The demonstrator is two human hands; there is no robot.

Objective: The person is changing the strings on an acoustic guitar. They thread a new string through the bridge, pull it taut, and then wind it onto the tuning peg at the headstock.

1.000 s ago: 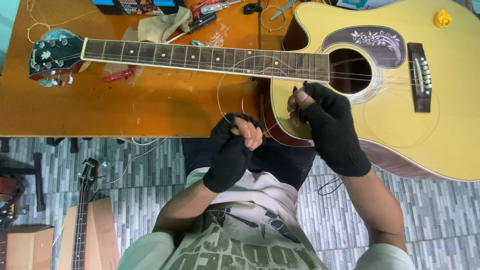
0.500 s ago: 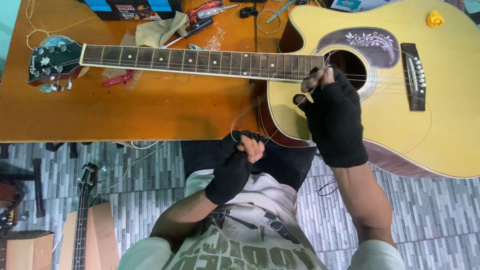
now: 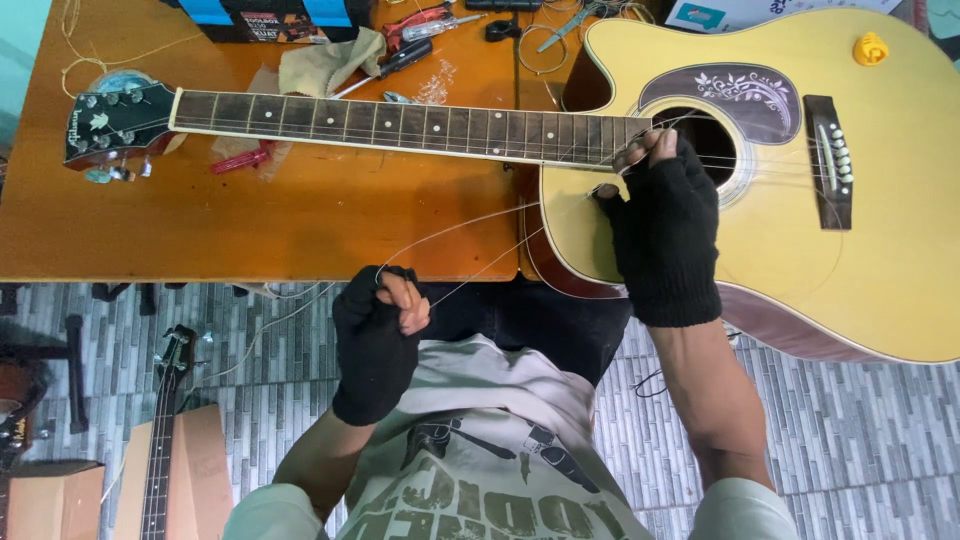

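A: What is held by the hands?

B: A thin guitar string (image 3: 480,250) is pinched in the closed fingers of the left hand (image 3: 378,335), below the tabletop (image 3: 250,215) edge. It is also gripped by the right hand (image 3: 662,225), closed over the body of the acoustic guitar (image 3: 880,260), just beside the soundhole (image 3: 715,140).

A: Where is the string stretched?

B: It is drawn in two strands between both gloved hands, across the tabletop edge. The guitar is laid flat, its neck (image 3: 400,125) pointed left, with a cloth (image 3: 325,65) and screwdrivers (image 3: 405,50) seen beyond.
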